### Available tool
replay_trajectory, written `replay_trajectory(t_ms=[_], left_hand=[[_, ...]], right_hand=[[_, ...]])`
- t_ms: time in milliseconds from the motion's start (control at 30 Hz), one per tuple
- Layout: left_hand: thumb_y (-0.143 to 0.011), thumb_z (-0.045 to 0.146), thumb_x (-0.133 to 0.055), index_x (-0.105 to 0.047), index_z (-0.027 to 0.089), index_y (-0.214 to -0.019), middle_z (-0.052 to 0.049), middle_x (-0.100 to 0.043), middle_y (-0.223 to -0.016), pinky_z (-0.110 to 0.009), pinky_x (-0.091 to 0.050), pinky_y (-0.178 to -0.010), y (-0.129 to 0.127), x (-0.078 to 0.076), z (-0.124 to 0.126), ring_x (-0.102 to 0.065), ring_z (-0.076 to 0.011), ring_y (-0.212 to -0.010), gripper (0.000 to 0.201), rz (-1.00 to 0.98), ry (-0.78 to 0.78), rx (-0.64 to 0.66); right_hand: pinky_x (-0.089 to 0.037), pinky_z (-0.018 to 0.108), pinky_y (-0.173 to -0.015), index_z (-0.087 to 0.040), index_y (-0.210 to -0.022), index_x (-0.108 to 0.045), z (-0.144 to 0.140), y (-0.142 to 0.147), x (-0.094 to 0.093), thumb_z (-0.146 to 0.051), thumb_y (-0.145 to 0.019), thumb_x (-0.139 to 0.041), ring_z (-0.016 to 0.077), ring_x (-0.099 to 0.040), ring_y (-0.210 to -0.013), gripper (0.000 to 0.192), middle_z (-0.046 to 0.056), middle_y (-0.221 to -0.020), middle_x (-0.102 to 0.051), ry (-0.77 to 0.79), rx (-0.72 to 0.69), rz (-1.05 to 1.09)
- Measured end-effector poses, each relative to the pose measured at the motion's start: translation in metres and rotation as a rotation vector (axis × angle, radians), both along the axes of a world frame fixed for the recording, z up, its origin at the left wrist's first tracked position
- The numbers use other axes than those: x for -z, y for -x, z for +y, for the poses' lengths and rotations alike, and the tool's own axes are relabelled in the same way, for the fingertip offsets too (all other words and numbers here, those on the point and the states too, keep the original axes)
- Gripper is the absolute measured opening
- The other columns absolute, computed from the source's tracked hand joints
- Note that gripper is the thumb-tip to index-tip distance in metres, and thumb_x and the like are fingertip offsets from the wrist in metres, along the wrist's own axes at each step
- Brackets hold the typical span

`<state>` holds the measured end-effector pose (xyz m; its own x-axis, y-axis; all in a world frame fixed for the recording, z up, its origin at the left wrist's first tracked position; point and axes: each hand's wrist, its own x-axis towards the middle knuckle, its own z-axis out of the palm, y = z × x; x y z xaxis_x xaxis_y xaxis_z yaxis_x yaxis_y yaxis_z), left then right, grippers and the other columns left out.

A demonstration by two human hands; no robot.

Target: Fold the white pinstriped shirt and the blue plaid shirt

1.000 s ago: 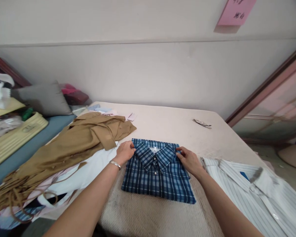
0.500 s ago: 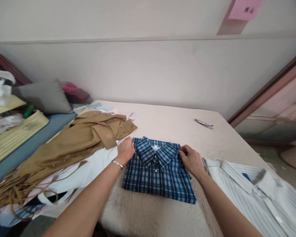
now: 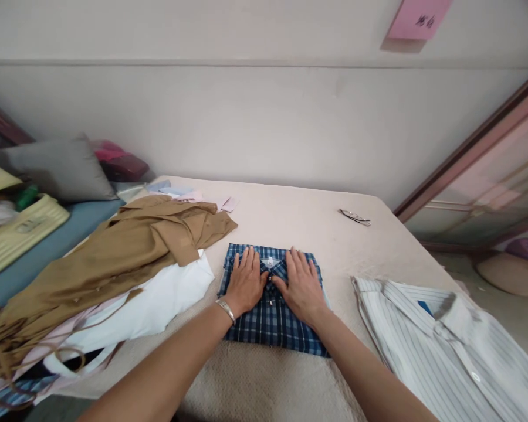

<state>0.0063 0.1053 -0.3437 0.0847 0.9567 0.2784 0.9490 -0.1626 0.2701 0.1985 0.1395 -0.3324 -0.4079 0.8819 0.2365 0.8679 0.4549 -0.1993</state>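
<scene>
Hands, left [image 3: 246, 281] and right [image 3: 301, 284], press flat-palmed on plaid shirt [image 3: 273, 319] atop beige table [image 3: 299, 217] by wall [image 3: 264, 117].

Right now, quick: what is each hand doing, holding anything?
Left hand: open, palm flat on the folded blue plaid shirt, holding nothing.
Right hand: open, flat on the same shirt beside the collar, holding nothing.

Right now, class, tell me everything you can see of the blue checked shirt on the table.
The blue checked shirt is woven-looking cloth in dark and light blue plaid, folded into a neat rectangle, front up, collar toward the wall, with small buttons down the placket. It lies flat on the beige textured table cover. The left hand and right hand press flat, fingers spread, on its collar and chest. A white garment lies at its left edge.
</scene>
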Motion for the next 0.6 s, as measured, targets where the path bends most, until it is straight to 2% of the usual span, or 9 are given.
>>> replay_trajectory(t_ms=[100,200,333,467,600], left_hand=[[-0.105,0.047,-0.032,-0.033,0.003,-0.156,-0.024,-0.029,-0.165,-0.057,-0.017,-0.125,-0.002,0.016,0.004,-0.021,-0.0349,-0.156,0.067,0.063,0.032,-0.035],[-0.105,0.053,-0.029,-0.033,0.005,-0.157,-0.023,-0.029,-0.166,-0.060,-0.018,-0.125,0.002,0.018,0.006,-0.023,-0.0369,-0.155,0.071,0.122,0.043,-0.072],[-0.103,0.061,-0.030,-0.036,0.013,-0.158,-0.018,-0.031,-0.167,-0.062,-0.020,-0.124,0.008,0.012,0.004,-0.026,-0.0378,-0.154,0.073,0.152,0.063,-0.091],[-0.104,0.060,-0.030,-0.035,0.013,-0.159,-0.016,-0.030,-0.167,-0.058,-0.021,-0.125,0.016,0.012,0.001,-0.026,-0.0349,-0.155,0.072,0.151,0.084,-0.061],[-0.106,0.053,-0.026,-0.036,0.010,-0.158,-0.018,-0.029,-0.167,-0.058,-0.021,-0.125,0.018,0.005,-0.009,-0.024,-0.0342,-0.155,0.068,0.139,0.088,-0.089]], right_hand=[[-0.014,0.056,-0.125,-0.010,-0.162,-0.027,0.002,0.006,0.025,-0.064,-0.102,-0.043,0.0336,-0.015,-0.155,0.082,0.016,-0.168,-0.020,0.093,0.007,-0.083],[-0.014,0.056,-0.125,-0.012,-0.163,-0.025,0.006,0.000,0.037,-0.068,-0.103,-0.036,0.0331,-0.013,-0.156,0.083,0.012,-0.170,-0.017,0.077,0.035,-0.135],[-0.016,0.056,-0.124,-0.017,-0.164,-0.024,0.006,-0.008,0.039,-0.070,-0.102,-0.035,0.0343,-0.015,-0.155,0.083,0.013,-0.170,-0.017,0.045,0.074,-0.139],[-0.018,0.057,-0.123,-0.017,-0.164,-0.024,0.004,-0.014,0.039,-0.067,-0.103,-0.036,0.0337,-0.015,-0.155,0.080,0.014,-0.170,-0.018,0.061,0.097,-0.160],[-0.020,0.060,-0.122,-0.016,-0.163,-0.028,0.002,-0.026,0.022,-0.065,-0.104,-0.035,0.0338,-0.018,-0.155,0.078,0.015,-0.169,-0.021,0.118,0.112,-0.214]])
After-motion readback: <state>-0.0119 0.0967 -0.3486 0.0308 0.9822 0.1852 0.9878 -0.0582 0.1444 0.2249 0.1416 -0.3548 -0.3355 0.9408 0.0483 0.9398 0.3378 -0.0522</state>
